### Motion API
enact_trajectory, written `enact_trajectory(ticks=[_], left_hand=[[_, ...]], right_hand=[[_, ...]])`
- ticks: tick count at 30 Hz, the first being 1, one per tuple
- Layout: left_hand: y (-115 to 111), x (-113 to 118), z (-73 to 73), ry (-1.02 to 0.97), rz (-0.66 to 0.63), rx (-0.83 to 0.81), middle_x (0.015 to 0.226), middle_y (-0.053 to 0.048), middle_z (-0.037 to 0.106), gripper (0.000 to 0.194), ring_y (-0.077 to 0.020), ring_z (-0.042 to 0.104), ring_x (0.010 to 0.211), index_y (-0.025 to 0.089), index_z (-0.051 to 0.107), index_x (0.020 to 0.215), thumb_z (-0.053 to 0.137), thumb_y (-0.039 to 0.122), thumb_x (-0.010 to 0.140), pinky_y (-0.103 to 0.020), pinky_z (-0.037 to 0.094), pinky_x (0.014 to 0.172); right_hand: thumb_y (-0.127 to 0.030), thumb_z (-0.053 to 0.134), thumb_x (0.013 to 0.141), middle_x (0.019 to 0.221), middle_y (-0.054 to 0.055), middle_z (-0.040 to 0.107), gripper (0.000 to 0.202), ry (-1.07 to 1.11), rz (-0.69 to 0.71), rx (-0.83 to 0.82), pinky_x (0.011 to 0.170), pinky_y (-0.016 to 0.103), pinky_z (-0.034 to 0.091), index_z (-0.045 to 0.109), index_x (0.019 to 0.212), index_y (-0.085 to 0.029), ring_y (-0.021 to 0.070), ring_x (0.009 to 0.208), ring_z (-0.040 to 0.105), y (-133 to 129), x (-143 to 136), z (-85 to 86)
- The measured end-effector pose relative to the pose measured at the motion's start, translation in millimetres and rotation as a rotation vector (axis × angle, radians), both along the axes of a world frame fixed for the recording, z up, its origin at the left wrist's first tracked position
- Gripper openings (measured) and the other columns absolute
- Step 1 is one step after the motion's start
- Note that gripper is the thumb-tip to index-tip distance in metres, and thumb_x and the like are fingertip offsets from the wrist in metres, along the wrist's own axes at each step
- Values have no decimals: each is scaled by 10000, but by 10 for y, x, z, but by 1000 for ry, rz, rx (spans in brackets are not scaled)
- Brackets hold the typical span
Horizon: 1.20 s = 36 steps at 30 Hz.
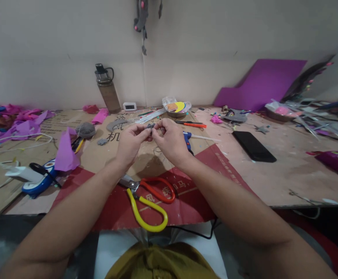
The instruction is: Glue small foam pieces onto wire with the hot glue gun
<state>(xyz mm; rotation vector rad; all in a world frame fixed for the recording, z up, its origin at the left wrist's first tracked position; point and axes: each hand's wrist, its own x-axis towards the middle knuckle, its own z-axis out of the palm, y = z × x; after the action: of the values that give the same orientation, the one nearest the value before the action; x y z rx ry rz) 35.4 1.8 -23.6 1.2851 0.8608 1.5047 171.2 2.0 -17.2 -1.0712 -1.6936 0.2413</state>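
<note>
Above the cardboard, a small grey piece (150, 126) is pinched between the fingertips of my left hand (132, 141) and my right hand (170, 139). The fingers hide part of its shape. Scissors (150, 199) with one red and one yellow handle lie below my hands on the red printed sheet (186, 205). A blue glue gun (187, 139) is partly hidden behind my right hand. Left of my left hand are a small grey cutout (102, 142) and a grey crescent-shaped piece (116, 124).
A bottle (107, 91) and a small white clock (130, 106) stand by the wall. A black phone (254, 146) lies at right. A blue power strip (39, 184), cables and purple scraps (66, 153) are at left. Behind my hands is a bowl (177, 112).
</note>
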Motion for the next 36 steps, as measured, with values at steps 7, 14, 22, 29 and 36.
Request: enact_trajectory(ticks=[7, 14, 22, 29, 36], left_hand=[[20, 9, 44, -50, -46, -91, 610, 6, 595, 106, -75, 528, 543, 138, 640, 664, 729, 197, 663, -210, 447, 579], [66, -9, 63, -87, -23, -188, 594, 2, 602, 108, -72, 527, 517, 138, 613, 651, 714, 178, 648, -205, 416, 542], [43, 0, 33, 14, 27, -72, 622, 2, 616, 58, -73, 536, 538, 141, 653, 688, 703, 168, 675, -205, 391, 530], [25, -15, 81, -89, -124, -158, 685, -44, 672, 144, -116, 621, 597, 131, 661, 742, 726, 253, 701, -237, 467, 593], [32, -25, 90, -64, -128, -217, 720, -44, 695, 155, -113, 645, 616, 126, 675, 760, 748, 167, 630, -224, 490, 606]], right_hand=[[-159, 546, 818, 799, 37, 569, 78, -53, 69, 50, 709, 308, 390, 513, 762, -203, 170, 771, 511, -16, -10, -20], [-153, 565, 783, 809, -5, 526, 167, 129, 154, -59, 658, 277, 414, 475, 912, -209, 129, 697, 486, 33, -34, -82], [-253, 601, 777, 664, -66, 452, 160, 349, 205, -238, 592, 247, 382, 493, 886, -208, 100, 609, 452, 84, -55, -76], [-318, 604, 755, 630, -49, 488, 148, 439, 240, -338, 551, 239, 354, 546, 718, -187, 92, 574, 417, 158, -16, -101], [-305, 611, 729, 600, -55, 476, 141, 473, 278, -390, 527, 235, 340, 544, 694, -186, 84, 540, 398, 153, -5, -96]])
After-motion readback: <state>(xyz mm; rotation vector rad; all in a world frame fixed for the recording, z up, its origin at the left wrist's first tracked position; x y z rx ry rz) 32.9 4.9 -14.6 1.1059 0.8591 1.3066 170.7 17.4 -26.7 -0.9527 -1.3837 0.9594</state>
